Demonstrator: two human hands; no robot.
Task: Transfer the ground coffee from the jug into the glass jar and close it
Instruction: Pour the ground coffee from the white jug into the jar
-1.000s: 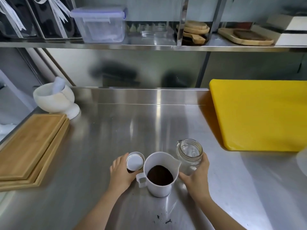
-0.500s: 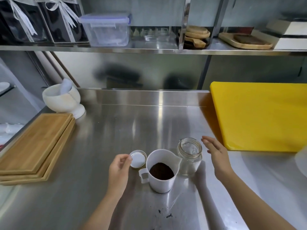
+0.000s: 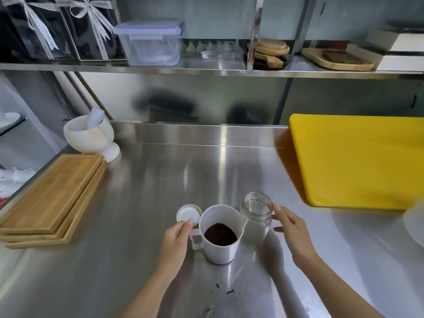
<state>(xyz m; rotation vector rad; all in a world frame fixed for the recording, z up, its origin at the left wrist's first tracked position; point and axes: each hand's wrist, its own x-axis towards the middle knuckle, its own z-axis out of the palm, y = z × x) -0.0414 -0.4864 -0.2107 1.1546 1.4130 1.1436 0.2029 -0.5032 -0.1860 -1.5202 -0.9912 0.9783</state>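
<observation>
A white plastic jug (image 3: pixel 220 251) holding dark ground coffee (image 3: pixel 220 234) stands on the steel counter (image 3: pixel 137 226), its handle to the left. The empty, uncapped glass jar (image 3: pixel 256 214) stands just right of it, touching the jug's spout side. The jar's white lid (image 3: pixel 187 213) lies flat behind and left of the jug. My left hand (image 3: pixel 175 243) hangs loosely curled beside the jug handle, fingertips over the lid's front edge, gripping nothing. At the jar's right side my right hand (image 3: pixel 292 230) has spread fingers, thumb tip at the rim.
Coffee crumbs (image 3: pixel 226 290) dot the counter in front of the jug. A yellow cutting board (image 3: pixel 358 161) lies at the right, stacked wooden boards (image 3: pixel 52 196) at the left, a white mortar and pestle (image 3: pixel 91 134) behind them. A steel shelf (image 3: pixel 206 71) with boxes runs overhead.
My left hand let go of the lid, which now lies on the counter, and slid toward the jug handle. My right hand left the jar, lifted away, then returned to its side.
</observation>
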